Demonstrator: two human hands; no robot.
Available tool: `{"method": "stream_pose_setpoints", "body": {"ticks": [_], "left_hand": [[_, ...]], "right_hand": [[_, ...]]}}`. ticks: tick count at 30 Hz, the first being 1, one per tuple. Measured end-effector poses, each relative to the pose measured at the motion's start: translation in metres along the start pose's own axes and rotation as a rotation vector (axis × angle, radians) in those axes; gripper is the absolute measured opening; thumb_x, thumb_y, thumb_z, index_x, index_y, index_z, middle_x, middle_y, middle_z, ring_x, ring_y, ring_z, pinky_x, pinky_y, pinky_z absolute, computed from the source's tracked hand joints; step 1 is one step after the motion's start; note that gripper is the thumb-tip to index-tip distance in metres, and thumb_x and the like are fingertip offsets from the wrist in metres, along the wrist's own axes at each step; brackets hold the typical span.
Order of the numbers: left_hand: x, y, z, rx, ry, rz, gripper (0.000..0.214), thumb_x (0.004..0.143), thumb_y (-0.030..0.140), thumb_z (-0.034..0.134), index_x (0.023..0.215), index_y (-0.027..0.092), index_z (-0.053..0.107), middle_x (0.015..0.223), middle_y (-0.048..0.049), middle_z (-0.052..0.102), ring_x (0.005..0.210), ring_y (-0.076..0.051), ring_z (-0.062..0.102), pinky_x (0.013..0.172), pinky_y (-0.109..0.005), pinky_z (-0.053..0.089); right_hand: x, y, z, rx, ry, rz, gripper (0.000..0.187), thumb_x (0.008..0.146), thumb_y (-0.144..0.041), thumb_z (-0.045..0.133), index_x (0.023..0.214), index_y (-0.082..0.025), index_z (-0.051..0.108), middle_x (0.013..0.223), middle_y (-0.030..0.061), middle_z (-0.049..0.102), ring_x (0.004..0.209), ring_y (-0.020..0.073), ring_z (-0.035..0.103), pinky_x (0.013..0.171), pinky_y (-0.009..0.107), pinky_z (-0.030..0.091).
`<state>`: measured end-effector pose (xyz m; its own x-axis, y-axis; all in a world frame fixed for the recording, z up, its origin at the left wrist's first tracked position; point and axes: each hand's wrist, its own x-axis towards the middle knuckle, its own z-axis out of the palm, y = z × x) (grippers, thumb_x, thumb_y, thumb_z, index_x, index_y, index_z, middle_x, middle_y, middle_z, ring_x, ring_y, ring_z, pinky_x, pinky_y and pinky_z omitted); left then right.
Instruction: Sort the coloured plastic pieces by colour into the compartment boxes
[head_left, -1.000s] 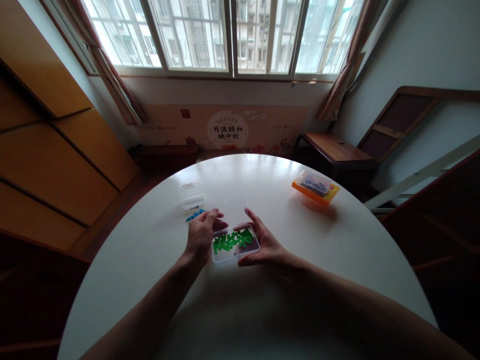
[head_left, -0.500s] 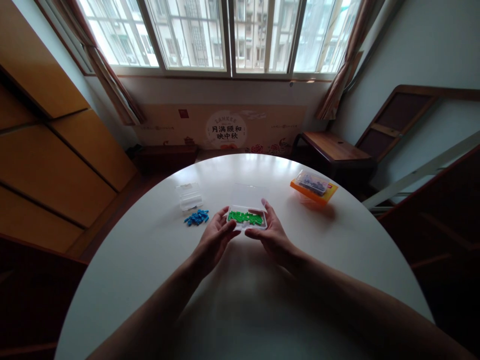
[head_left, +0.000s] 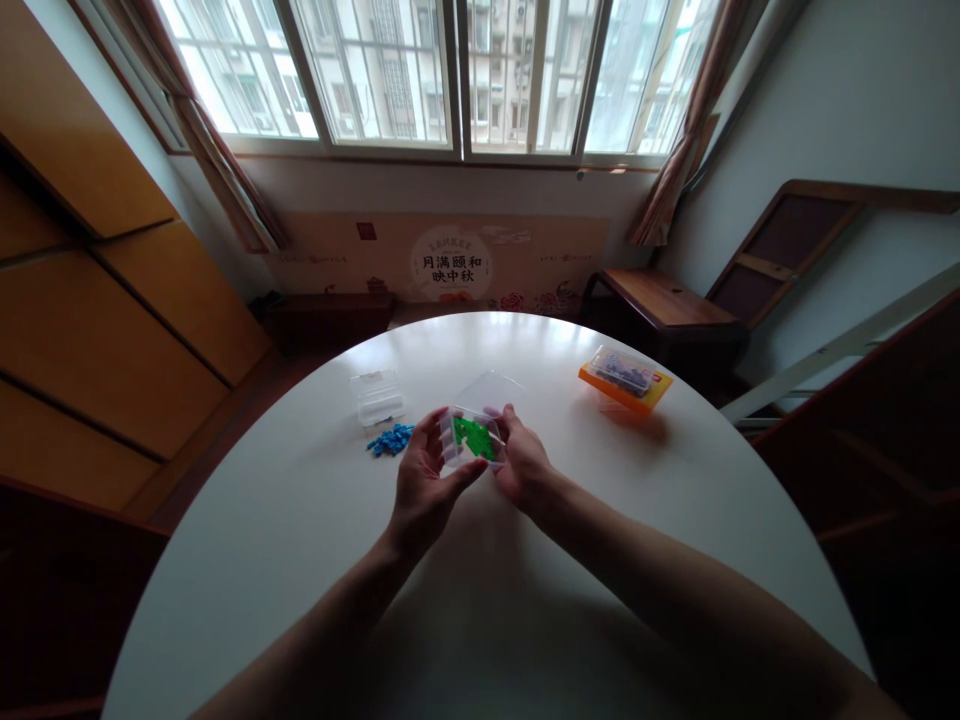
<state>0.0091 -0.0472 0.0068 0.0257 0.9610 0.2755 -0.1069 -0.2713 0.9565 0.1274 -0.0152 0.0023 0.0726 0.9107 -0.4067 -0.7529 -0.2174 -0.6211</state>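
A small clear plastic box point(head_left: 459, 444) holding several green pieces point(head_left: 474, 436) is lifted above the round white table point(head_left: 480, 600), tilted, with its clear lid point(head_left: 487, 390) swung open toward the window. My left hand point(head_left: 424, 490) grips the box's left end and underside. My right hand point(head_left: 521, 465) grips its right end. A small heap of blue pieces point(head_left: 390, 438) lies on the table just left of my left hand.
An empty clear box point(head_left: 377, 396) sits behind the blue pieces. An orange-bottomed box point(head_left: 625, 375) with dark pieces stands at the far right of the table. Beyond are a window, a wooden side table point(head_left: 664, 300) and wooden cabinets point(head_left: 112, 300).
The box went from flat and closed between my hands to lid open, then turned and tilted up, now held end to end. My hands moved closer together and slightly away from me.
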Motion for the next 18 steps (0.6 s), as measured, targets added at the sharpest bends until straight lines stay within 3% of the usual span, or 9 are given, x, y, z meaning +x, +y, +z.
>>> {"method": "stream_pose_setpoints", "body": {"ticks": [5, 9, 13, 18], "left_hand": [[0.001, 0.001, -0.005, 0.198, -0.014, 0.169, 0.073, 0.069, 0.036, 0.078, 0.133, 0.023, 0.044, 0.128, -0.0119, 0.058, 0.117, -0.028, 0.058, 0.099, -0.045, 0.049], [0.000, 0.002, -0.008, 0.353, -0.057, 0.299, 0.068, 0.074, 0.032, 0.074, 0.135, 0.025, 0.044, 0.135, -0.0117, 0.053, 0.120, -0.028, 0.055, 0.100, -0.046, 0.048], [-0.002, 0.005, -0.009, 0.573, -0.104, 0.415, 0.062, 0.078, 0.021, 0.069, 0.135, 0.027, 0.045, 0.135, -0.0094, 0.053, 0.124, -0.028, 0.051, 0.104, -0.047, 0.045], [0.001, 0.010, -0.005, 0.679, -0.134, 0.515, 0.064, 0.078, 0.013, 0.065, 0.137, 0.028, 0.044, 0.136, -0.0079, 0.053, 0.124, -0.026, 0.051, 0.104, -0.043, 0.047]], "right_hand": [[0.005, 0.017, 0.022, 0.075, 0.070, 0.100, 0.035, 0.097, -0.039, 0.042, 0.077, -0.016, 0.060, 0.073, 0.0039, 0.067, 0.061, 0.0123, 0.062, 0.065, 0.026, 0.054], [0.002, 0.022, 0.029, 0.176, 0.012, 0.163, 0.037, 0.097, -0.037, 0.038, 0.078, -0.016, 0.062, 0.070, 0.0028, 0.066, 0.060, 0.0130, 0.061, 0.065, 0.027, 0.054], [0.001, 0.020, 0.030, 0.275, -0.044, 0.225, 0.028, 0.090, -0.033, 0.047, 0.068, -0.019, 0.056, 0.056, -0.0004, 0.058, 0.055, 0.0140, 0.057, 0.066, 0.030, 0.055], [0.002, 0.014, 0.033, 0.286, -0.062, 0.255, 0.022, 0.085, -0.030, 0.052, 0.065, -0.019, 0.051, 0.053, -0.0026, 0.053, 0.048, 0.0108, 0.052, 0.057, 0.025, 0.053]]}}
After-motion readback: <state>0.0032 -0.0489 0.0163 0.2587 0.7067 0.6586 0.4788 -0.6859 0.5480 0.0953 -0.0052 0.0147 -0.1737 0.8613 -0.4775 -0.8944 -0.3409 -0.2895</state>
